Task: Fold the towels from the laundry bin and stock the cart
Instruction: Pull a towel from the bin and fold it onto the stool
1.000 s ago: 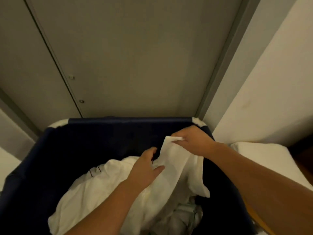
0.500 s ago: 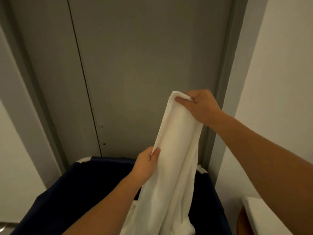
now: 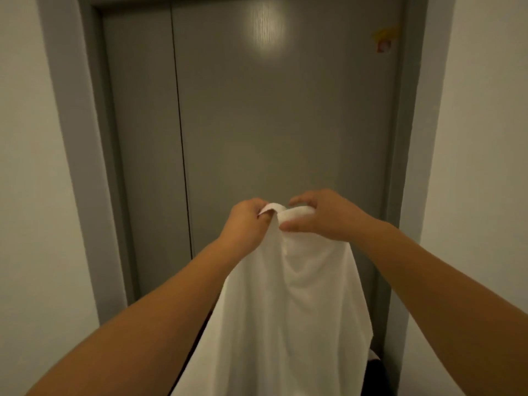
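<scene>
A white towel [image 3: 288,310] hangs down in front of me, held up by its top edge at chest height. My left hand [image 3: 245,224] grips the left part of that edge with curled fingers. My right hand [image 3: 320,215] pinches the bunched edge right beside it, thumb below and fingers above. The two hands almost touch. The towel's lower part runs out of the frame at the bottom. Only a dark sliver of the laundry bin [image 3: 377,372] shows at the lower right, behind the towel.
A grey double door [image 3: 257,124] in a grey frame stands straight ahead, close behind the towel. Pale walls [image 3: 31,167] flank it left and right. A small yellow and red sticker [image 3: 384,41] sits high on the door's right.
The towel has been lifted out of the bin and raised. My left hand slid up the towel to the top edge, next to my right hand. The view has tilted up.
</scene>
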